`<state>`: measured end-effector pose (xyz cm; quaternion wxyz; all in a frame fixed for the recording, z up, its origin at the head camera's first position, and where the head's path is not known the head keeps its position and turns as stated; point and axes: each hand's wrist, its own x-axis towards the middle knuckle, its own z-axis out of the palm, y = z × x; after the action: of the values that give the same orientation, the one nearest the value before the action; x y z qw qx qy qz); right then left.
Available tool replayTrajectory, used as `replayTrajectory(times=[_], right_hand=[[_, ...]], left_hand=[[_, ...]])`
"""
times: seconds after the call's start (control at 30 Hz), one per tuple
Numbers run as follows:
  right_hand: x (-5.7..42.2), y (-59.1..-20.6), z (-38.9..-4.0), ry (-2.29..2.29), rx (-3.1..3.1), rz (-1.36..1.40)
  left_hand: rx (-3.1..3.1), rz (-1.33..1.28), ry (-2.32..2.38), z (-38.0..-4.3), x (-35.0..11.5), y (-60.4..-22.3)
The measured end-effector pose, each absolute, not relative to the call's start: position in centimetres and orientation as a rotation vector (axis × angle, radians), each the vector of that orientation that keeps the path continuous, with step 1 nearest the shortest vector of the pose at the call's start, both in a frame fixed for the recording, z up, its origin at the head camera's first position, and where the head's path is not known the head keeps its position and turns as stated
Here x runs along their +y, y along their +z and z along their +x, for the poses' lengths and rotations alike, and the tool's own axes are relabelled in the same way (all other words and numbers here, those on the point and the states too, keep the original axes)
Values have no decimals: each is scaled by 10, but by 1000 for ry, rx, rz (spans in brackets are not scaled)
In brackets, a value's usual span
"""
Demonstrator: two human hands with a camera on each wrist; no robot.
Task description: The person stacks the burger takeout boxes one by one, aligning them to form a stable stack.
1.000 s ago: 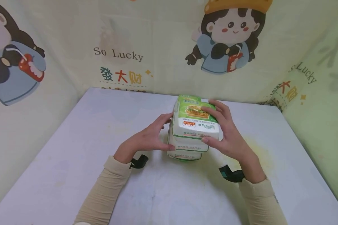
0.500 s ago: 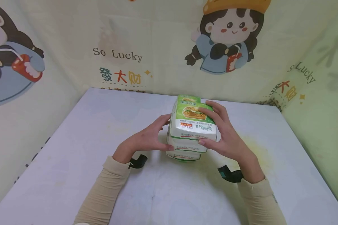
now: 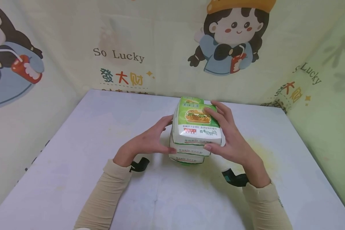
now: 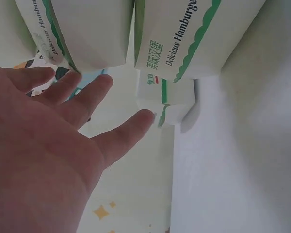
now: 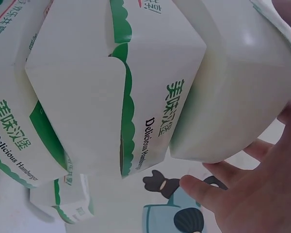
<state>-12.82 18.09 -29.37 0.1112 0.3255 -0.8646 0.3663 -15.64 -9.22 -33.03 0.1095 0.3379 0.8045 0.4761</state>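
Three white and green hamburger boxes are stacked on the table in the head view: a top box (image 3: 196,119), a middle box (image 3: 193,150) and a bottom box (image 3: 187,158). The top one sits a little to the right of those beneath. My right hand (image 3: 229,137) holds it, thumb at the front corner and fingers over its right side. On the stack's left is my left hand (image 3: 149,139), its thumb by the lower boxes' front and its fingertips partly hidden behind. The left wrist view shows that hand's fingers (image 4: 121,138) spread and fairly straight beside the boxes.
Behind the stack stands another hamburger box (image 3: 192,100), mostly hidden. The pale table (image 3: 118,118) meets a printed cloth backdrop (image 3: 166,48) at its far edge. A black wrist mount (image 3: 141,164) sits below the left hand, another (image 3: 235,178) below the right.
The top box has shifted slightly left over the stack, with the right hand still holding it. My left hand keeps its place beside the boxes. The head view has moved a little.
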Motion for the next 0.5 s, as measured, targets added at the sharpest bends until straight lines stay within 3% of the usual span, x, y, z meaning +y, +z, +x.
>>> replayTrajectory(times=[0.27,0.5], right_hand=[[162,-271,-109,1098,-2543,904],[165,-287,-120,1081,-2540,874]], left_hand=[[2349,1012,1477,-146,-96,-308],[2299,1163,1692,-144,-90,-304]])
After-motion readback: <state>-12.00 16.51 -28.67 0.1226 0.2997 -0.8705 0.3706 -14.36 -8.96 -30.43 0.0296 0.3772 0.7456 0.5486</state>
